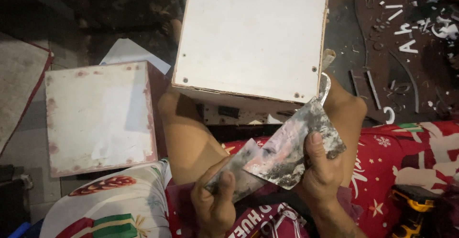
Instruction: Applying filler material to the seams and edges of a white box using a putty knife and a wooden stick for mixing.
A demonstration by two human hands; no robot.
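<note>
The right hand [325,171] grips a wide, filler-smeared metal scraper [291,147]; the left hand [215,204] clasps a narrower grey scraper blade [234,168] against its edge; both sit over the lap, below a white box-shaped wooden panel [251,37] propped on the knees, its face bare of filler.

a dark workshop floor [349,51] carries 2 white boxes: a large board-sided box [251,37] at centre and a smaller stained box [98,116] to its left. a sheet of white paper [129,51] lies between them, while cut-out white letters [406,39] and scraps litter the floor at right.
</note>
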